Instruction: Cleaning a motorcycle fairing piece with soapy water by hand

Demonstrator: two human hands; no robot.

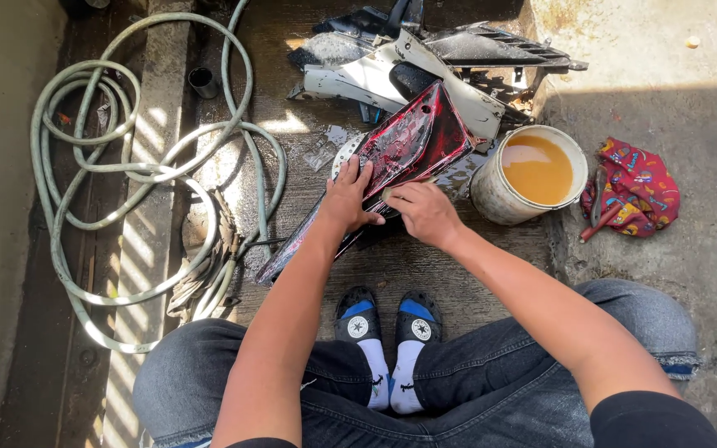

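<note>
Scrubbing now: the person crouches over a dark red motorcycle fairing panel [392, 162], which lies tilted on the wet concrete floor [425, 265], its far end leaning against a pile of other body panels.
Left hand: the left hand [348, 202] lies spread flat on the panel's near half, fingers wide, pressing it steady rather than gripping it.
Right hand: the right hand [423, 211] is curled narrowly round something small and pale at the panel's lower edge; it may be a sponge or pad, but I cannot tell for sure.
Step, as I judge it: washing the panel's face, mid-way, since the surface looks wet and streaked.
Next move calls for: firm bracing from the flat hand, because the panel is long, slick and only propped.
Bucket: a white bucket [495, 195] stands just right of the panel, near the right hand, open, nearly full of cloudy orange-brown liquid.
Small cup: a dark metal cup [202, 81] sits upright near the hose [126, 166]; its contents are not visible.
Rag: a red patterned cloth [634, 187] lies crumpled beyond the bucket.
Parts pile: white and black panels [425, 62] are stacked behind.
</note>
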